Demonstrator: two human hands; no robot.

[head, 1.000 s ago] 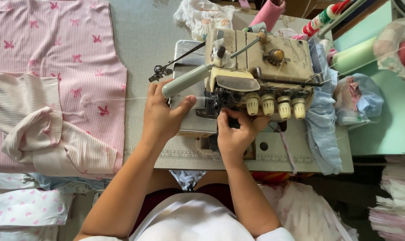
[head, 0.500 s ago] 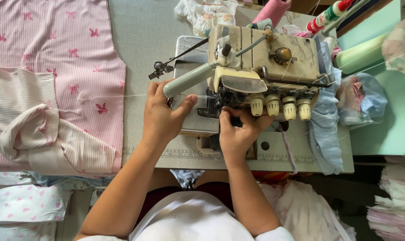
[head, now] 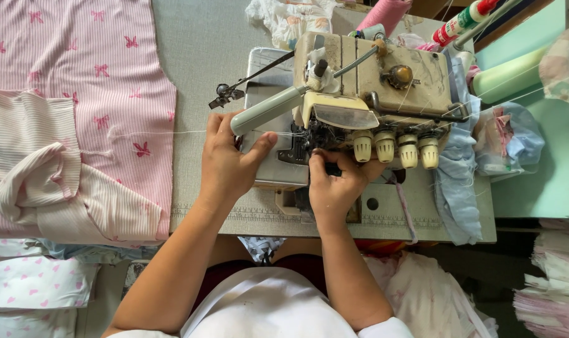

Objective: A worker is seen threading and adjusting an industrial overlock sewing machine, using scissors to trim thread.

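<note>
View from above of a person seated at a sewing machine (head: 366,81) on a grey desk (head: 196,75). The left hand (head: 228,159) rests on the machine's metal bed plate (head: 268,175), palm down, thumb against a pale green lever (head: 268,111) whose long axis runs obliquely from lower left to upper right; its grip is loose, fingers spread and closed on nothing. The right hand (head: 334,181) lies just to the right, nearer the needle area (head: 309,138), fingertips pinched together under the machine head; whether thread sits between them cannot be told. A thin white thread (head: 153,133) runs leftward from the needle area across the desk to the pink patterned fabric (head: 71,81). A row of four cream knobs (head: 394,147) stands directly right of the right hand, crowding that side. Pale blue cloth (head: 456,181) hangs at the machine's right edge; a pink thread cone (head: 384,14) stands behind.
</note>
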